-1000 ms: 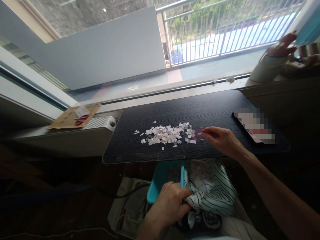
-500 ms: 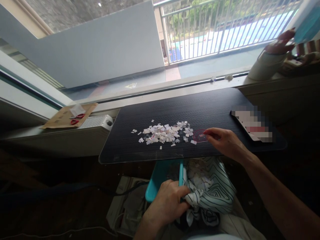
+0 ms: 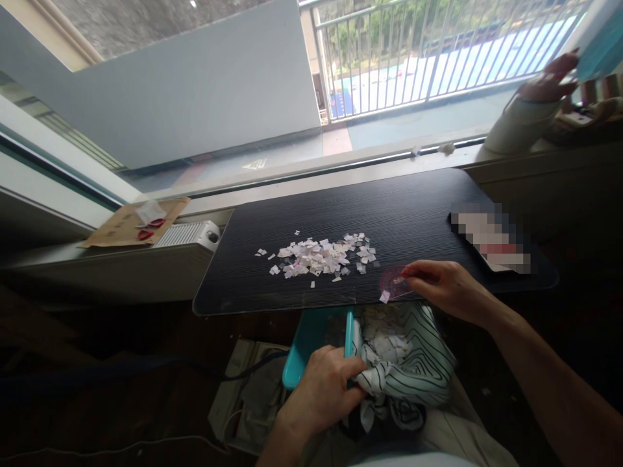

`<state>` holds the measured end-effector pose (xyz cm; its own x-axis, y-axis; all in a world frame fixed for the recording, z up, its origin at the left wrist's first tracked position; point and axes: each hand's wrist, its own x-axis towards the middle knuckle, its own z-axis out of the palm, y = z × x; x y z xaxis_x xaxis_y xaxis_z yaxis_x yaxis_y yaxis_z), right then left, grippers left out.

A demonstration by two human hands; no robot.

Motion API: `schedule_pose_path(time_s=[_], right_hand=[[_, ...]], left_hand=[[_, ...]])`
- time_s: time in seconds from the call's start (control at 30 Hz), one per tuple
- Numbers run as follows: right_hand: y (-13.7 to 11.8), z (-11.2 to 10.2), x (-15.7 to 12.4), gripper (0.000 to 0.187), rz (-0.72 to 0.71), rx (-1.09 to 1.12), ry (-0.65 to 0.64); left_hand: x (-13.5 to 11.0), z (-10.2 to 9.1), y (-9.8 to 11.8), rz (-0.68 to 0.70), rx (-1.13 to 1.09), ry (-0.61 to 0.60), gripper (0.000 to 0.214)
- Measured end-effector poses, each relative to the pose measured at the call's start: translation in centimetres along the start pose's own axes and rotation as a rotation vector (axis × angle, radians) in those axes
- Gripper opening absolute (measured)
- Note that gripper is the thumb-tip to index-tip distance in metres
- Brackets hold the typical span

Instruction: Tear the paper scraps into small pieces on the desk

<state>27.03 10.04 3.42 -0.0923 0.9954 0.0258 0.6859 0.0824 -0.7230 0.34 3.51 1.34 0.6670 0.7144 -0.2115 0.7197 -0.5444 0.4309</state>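
A heap of small white paper scraps [image 3: 318, 255] lies on a black ribbed tabletop [image 3: 389, 207]. My right hand [image 3: 450, 287] is closed on a clear pink plastic card [image 3: 392, 283] at the table's front edge, and one scrap [image 3: 384, 296] sits just off the card. Below the edge, my left hand [image 3: 324, 390] is closed on the rim of a teal bin [image 3: 304, 344] lined with a striped white bag [image 3: 413, 363] that holds more scraps.
A blurred flat object [image 3: 489, 237] lies at the table's right end. On the left ledge are a brown envelope [image 3: 121, 224] with red scissors [image 3: 148, 229], and a white radiator [image 3: 187, 235]. Another person's hand [image 3: 548, 78] holds something at the top right by the window.
My right hand has drawn the pink card from beside the scrap heap toward the table's front edge, taking a scrap along. My left hand and the bin have stayed put.
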Motion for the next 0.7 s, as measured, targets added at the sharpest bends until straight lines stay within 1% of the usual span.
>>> schedule_pose_path(time_s=[0.13, 0.3, 0.37, 0.43, 0.53, 0.63, 0.7], right_hand=[[0.2, 0.2, -0.1, 0.021, 0.038, 0.042, 0.070], [0.7, 0.1, -0.7, 0.019, 0.042, 0.083, -0.015], [0.7, 0.0, -1.1, 0.018, 0.035, 0.086, -0.021], [0.6, -0.1, -1.3, 0.018, 0.032, 0.081, 0.013], [0.5, 0.0, -1.3, 0.020, 0.034, 0.072, 0.122], [0.4, 0.3, -0.8, 0.023, 0.031, 0.096, 0.211], [0.5, 0.6, -0.3, 0.024, 0.016, 0.113, 0.249]], left_hand=[[-0.4, 0.2, 0.4, -0.005, -0.016, -0.002, 0.005], [-1.2, 0.4, 0.9, -0.015, -0.060, -0.017, 0.008], [-1.4, 0.4, 1.0, -0.020, -0.067, -0.030, 0.007], [-1.5, 0.4, 1.2, -0.017, -0.069, -0.036, 0.006], [-1.7, 0.5, 1.6, -0.002, -0.072, -0.035, 0.005], [-2.2, 0.9, 2.1, 0.018, -0.075, -0.028, 0.005], [-2.6, 1.1, 2.4, 0.023, -0.076, -0.014, 0.006]])
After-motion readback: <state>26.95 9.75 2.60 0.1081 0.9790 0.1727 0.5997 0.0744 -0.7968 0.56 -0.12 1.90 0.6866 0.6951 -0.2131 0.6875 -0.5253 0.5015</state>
